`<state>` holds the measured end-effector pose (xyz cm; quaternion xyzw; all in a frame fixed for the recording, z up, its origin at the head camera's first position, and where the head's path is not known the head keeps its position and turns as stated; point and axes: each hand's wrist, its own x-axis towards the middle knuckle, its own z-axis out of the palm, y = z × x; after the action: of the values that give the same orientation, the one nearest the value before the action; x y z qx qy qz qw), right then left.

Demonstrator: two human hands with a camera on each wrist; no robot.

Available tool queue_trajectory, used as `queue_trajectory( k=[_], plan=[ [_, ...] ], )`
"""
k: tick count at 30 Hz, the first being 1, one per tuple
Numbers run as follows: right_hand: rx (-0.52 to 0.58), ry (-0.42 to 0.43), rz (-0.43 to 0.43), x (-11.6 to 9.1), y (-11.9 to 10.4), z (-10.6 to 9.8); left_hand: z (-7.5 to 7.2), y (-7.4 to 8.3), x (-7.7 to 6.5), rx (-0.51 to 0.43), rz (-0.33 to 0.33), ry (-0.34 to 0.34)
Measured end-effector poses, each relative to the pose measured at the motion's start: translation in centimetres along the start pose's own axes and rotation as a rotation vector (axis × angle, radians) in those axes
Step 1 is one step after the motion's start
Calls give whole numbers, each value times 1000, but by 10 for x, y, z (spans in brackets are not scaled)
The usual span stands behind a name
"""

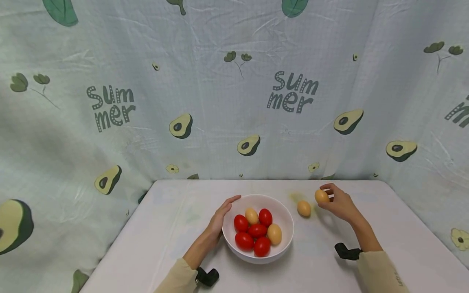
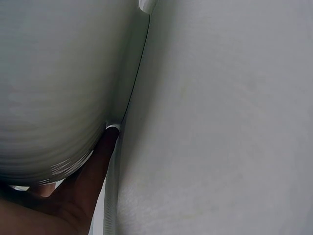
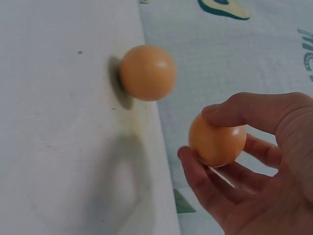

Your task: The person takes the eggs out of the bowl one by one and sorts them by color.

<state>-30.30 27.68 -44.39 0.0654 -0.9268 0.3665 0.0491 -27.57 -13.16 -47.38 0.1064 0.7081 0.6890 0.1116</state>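
Observation:
My right hand [image 1: 340, 204] holds an orange-tan egg [image 1: 321, 196] above the table's far right part, pinched between thumb and fingertips. In the right wrist view the thumb presses on top of this egg [image 3: 217, 142], with fingers below it. Another egg [image 1: 303, 208] of that colour lies on the table, left of this hand. My left hand [image 1: 219, 217] rests its extended fingers against the left outer side of a white bowl [image 1: 287, 240]. Inside the bowl are several red egg-shaped pieces [image 1: 257, 230] and two tan eggs [image 1: 274, 234]. The left wrist view shows the bowl's ribbed outer wall [image 2: 54, 98].
Everything stands on a white table [image 1: 172, 228]. Behind it and along its sides hangs a pale curtain [image 1: 205, 97] printed with avocados and lettering. Black wrist mounts [image 1: 208, 277] sit below the sleeves. A yellowish stain [image 1: 297, 197] marks the surface near the loose egg.

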Motion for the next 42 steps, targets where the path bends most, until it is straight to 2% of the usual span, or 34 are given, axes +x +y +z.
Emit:
queue_trajectory(
  k=[7, 12, 24, 36, 42],
  plan=[
    [-63, -31, 43, 4, 9, 8, -1, -1, 2, 6, 3, -2],
    [-67, -76, 65, 3, 13, 12, -1, -2, 2, 7, 2, -6],
    [-44, -105, 88, 9, 15, 17, 2, 0, 4, 17, -1, 8],
    [-63, -128, 92, 11, 13, 17, 2, 0, 3, 20, 5, 10],
    [-63, -131, 56, 9, 11, 17, 1, 1, 3, 19, 2, 6]
  ],
)
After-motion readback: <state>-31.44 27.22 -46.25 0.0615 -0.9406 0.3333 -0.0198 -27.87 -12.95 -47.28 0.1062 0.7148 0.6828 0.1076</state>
